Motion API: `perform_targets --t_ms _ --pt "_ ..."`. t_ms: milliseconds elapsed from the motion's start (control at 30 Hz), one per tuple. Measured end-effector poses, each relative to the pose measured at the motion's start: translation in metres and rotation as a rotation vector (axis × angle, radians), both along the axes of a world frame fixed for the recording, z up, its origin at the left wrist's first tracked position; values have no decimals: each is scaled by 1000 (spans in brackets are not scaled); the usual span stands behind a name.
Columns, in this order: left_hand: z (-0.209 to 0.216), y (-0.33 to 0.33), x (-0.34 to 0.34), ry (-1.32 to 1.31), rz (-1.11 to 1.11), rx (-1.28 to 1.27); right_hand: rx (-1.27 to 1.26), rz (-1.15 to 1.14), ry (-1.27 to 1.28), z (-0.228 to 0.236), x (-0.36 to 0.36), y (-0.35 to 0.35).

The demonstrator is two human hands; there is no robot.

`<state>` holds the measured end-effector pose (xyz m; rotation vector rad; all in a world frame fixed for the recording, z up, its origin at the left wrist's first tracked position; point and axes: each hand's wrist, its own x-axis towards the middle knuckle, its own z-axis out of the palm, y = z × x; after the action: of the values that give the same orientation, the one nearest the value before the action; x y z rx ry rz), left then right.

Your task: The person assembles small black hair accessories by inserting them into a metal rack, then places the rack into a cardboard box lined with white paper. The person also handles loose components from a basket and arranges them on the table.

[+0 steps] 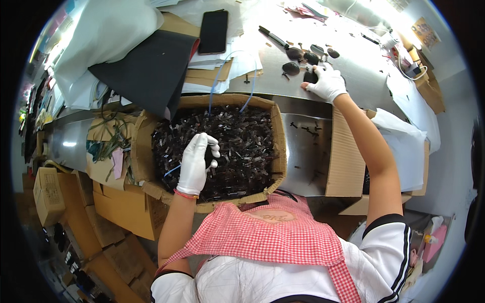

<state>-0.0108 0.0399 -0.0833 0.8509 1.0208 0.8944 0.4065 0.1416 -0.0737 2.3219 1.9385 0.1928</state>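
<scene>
Sitting between right hand (327,85) thumb and fingers: dark piece (310,77), can't tell if pinched. Left hand (193,162): thumb and fingers apart.

The right hand (327,85) partly hides a dark piece (310,77), its full outline unclear.

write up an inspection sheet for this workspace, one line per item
surface: shiny metal table, papers along its near left side
job's things: small dark pieces heaped in an open cardboard box; dark ovals scattered on the table
clutter: phone and marker on top; dark sheet overhanging the box's corner
grippers: white-gloved left hand curled over the heap, grip unclear; white-gloved right hand at the ovals, grip unclear
cables: white cable looping at far right
surroundings: cardboard cartons lower left, pale wall right
</scene>
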Motion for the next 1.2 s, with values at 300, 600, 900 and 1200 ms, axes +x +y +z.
perform_targets --t_ms 300,600,900,1200 --pt "-23 21 25 873 -8 822 128 334 76 -11 -23 -34" --pt "-8 12 38 625 -47 475 437 622 115 -33 -13 -53" --pt "1 30 93 296 -87 383 565 334 638 5 -20 -44" --pt "23 35 93 -408 -523 -269 -326 149 1487 66 -104 -94"
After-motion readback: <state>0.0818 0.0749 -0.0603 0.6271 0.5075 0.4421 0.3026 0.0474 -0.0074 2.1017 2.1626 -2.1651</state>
